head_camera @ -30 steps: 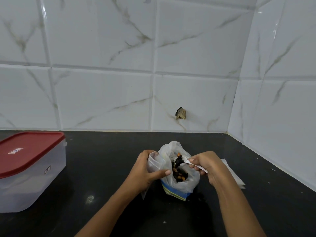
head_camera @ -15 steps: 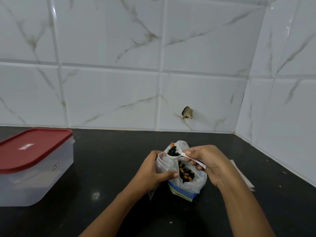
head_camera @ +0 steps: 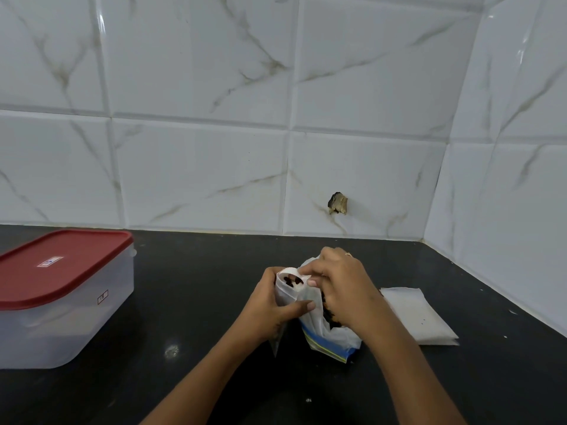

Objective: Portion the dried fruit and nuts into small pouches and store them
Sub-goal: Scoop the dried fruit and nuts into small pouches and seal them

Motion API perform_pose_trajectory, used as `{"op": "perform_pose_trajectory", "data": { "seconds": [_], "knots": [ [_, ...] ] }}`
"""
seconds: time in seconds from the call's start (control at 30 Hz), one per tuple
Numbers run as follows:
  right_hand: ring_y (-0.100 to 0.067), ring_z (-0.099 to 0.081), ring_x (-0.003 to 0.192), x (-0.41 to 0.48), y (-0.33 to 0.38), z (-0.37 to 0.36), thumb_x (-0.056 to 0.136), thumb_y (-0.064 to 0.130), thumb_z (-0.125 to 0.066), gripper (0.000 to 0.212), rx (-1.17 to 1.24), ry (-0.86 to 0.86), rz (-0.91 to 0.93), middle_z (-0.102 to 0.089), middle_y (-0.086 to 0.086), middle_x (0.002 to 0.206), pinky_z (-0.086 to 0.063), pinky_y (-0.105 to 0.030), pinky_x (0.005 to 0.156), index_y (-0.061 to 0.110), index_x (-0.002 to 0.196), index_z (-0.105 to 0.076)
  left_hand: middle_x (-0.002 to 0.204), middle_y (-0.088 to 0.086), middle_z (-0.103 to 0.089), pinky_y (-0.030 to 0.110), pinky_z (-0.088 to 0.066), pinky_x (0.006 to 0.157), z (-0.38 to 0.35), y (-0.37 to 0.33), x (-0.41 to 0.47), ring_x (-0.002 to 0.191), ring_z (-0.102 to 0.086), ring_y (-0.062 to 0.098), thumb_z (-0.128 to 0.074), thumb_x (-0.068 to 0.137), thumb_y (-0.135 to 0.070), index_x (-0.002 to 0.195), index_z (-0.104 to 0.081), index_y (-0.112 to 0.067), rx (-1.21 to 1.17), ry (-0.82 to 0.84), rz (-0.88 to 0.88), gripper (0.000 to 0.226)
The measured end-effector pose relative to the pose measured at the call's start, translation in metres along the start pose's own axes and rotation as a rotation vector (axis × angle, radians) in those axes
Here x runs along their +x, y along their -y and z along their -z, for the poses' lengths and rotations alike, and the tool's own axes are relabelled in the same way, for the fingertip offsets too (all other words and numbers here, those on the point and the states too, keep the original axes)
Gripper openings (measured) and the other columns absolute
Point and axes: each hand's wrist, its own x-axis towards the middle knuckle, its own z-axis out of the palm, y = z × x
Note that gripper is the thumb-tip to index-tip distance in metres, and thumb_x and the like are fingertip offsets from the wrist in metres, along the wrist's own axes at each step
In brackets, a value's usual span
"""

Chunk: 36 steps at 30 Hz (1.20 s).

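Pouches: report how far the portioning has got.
Done: no finished pouch shows; the box is lidded. In hand: the left hand holds one small pouch open while the right hand tips a spoon of dark pieces into it, over the big bag. Left: the flat white stack beside them looks untouched, then storing.

Left of your left hand (head_camera: pixel 270 308) the dark surface (head_camera: pixel 190 296) runs open to the red-lidded container (head_camera: pixel 61 302), well apart. Between your hands there is no gap: the left grips the small pouch (head_camera: pixel 287 297), the right hand (head_camera: pixel 343 289) pinches the spoon (head_camera: pixel 299 273) at its mouth, above the open bag (head_camera: pixel 325 335). A flat white packet (head_camera: pixel 420 317) lies just beside your right hand, the side wall (head_camera: pixel 506 225) beyond it. Bare surface separates your hands from the back wall (head_camera: pixel 214 167).
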Motion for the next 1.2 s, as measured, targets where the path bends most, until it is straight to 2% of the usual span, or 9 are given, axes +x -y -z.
{"op": "perform_pose_trajectory", "data": {
  "seconds": [0.13, 0.2, 0.27, 0.37, 0.67, 0.8, 0.9, 1.0, 1.2],
  "knots": [
    [-0.026, -0.056, 0.094, 0.004, 0.001, -0.004, 0.075, -0.002, -0.072, 0.032, -0.109, -0.092, 0.195, -0.062, -0.012, 0.093, -0.045, -0.026, 0.078, 0.006, 0.105, -0.07, 0.11, 0.001, -0.057, 0.011, -0.05, 0.07, 0.002, -0.001, -0.001, 0.096, -0.06, 0.006, -0.072, 0.076, -0.006, 0.107, -0.043, -0.023, -0.029, -0.025, -0.012, 0.046],
    [-0.021, -0.059, 0.072, 0.006, -0.006, -0.012, 0.046, -0.005, -0.085, 0.039, -0.148, -0.198, 0.294, -0.062, -0.007, 0.071, -0.05, -0.026, 0.059, 0.005, 0.082, -0.074, 0.109, 0.0, -0.057, 0.01, -0.05, 0.068, 0.002, -0.003, -0.001, 0.094, -0.061, 0.006, -0.071, 0.076, -0.007, 0.111, -0.042, -0.02, -0.029, -0.032, -0.005, 0.047],
    [-0.009, -0.045, 0.074, 0.007, -0.008, -0.016, 0.038, -0.003, -0.089, 0.043, -0.156, -0.259, 0.36, -0.06, -0.003, 0.066, -0.045, -0.019, 0.056, 0.009, 0.077, -0.074, 0.106, -0.002, -0.057, 0.009, -0.05, 0.066, 0.002, -0.004, -0.001, 0.091, -0.061, 0.005, -0.071, 0.077, -0.008, 0.113, -0.042, -0.019, -0.057, -0.036, 0.004, 0.048],
    [-0.008, -0.032, 0.073, 0.006, -0.006, -0.017, 0.039, -0.006, -0.088, 0.044, -0.156, -0.277, 0.421, -0.058, -0.001, 0.065, -0.042, -0.02, 0.055, 0.011, 0.077, -0.074, 0.109, 0.0, -0.058, 0.013, -0.051, 0.069, 0.003, -0.002, -0.001, 0.094, -0.062, 0.006, -0.072, 0.075, -0.011, 0.11, -0.042, -0.024, -0.114, -0.032, 0.014, 0.047],
    [-0.008, -0.032, 0.071, 0.003, 0.002, -0.017, 0.06, 0.008, -0.062, 0.021, -0.182, -0.304, 0.46, -0.057, 0.003, 0.064, -0.035, -0.023, 0.062, 0.015, 0.076, -0.074, 0.107, 0.002, -0.059, 0.014, -0.052, 0.066, 0.006, 0.001, 0.0, 0.093, -0.062, 0.01, -0.068, 0.079, -0.01, 0.107, -0.042, -0.025, -0.112, -0.051, 0.027, 0.041],
    [-0.008, -0.052, 0.07, 0.002, -0.004, -0.016, 0.048, 0.006, -0.083, 0.043, -0.282, -0.27, 0.404, -0.064, 0.007, 0.073, -0.033, -0.02, 0.065, 0.022, 0.085, -0.069, 0.109, 0.002, -0.057, 0.016, -0.052, 0.07, 0.008, 0.003, 0.002, 0.095, -0.062, 0.01, -0.071, 0.077, -0.009, 0.107, -0.041, -0.025, -0.119, -0.065, 0.014, 0.046],
    [-0.011, -0.064, 0.063, 0.002, -0.005, -0.019, 0.048, 0.007, -0.082, 0.049, -0.214, -0.263, 0.362, -0.067, 0.006, 0.078, -0.047, -0.019, 0.061, 0.021, 0.092, -0.065, 0.111, 0.002, -0.058, 0.021, -0.053, 0.075, 0.008, 0.003, 0.002, 0.098, -0.062, 0.011, -0.072, 0.076, -0.01, 0.108, -0.04, -0.027, -0.127, -0.058, 0.022, 0.048],
    [-0.01, -0.064, 0.063, 0.003, -0.002, -0.016, 0.066, 0.018, -0.058, 0.027, -0.176, -0.301, 0.34, -0.067, 0.006, 0.078, -0.048, -0.018, 0.06, 0.021, 0.092, -0.065, 0.112, 0.002, -0.059, 0.021, -0.054, 0.076, 0.008, 0.002, 0.001, 0.099, -0.063, 0.012, -0.072, 0.076, -0.01, 0.109, -0.041, -0.026, -0.15, -0.046, 0.018, 0.048],
    [-0.008, -0.056, 0.075, -0.001, 0.001, -0.011, 0.078, -0.003, -0.057, 0.032, 0.176, -0.204, 0.136, -0.052, 0.009, 0.085, -0.046, -0.02, 0.074, 0.017, 0.101, -0.066, 0.112, 0.001, -0.059, 0.021, -0.054, 0.078, 0.007, 0.001, 0.0, 0.101, -0.062, 0.011, -0.073, 0.075, -0.011, 0.109, -0.043, -0.024, -0.111, -0.042, 0.019, 0.047]
  ]
}}
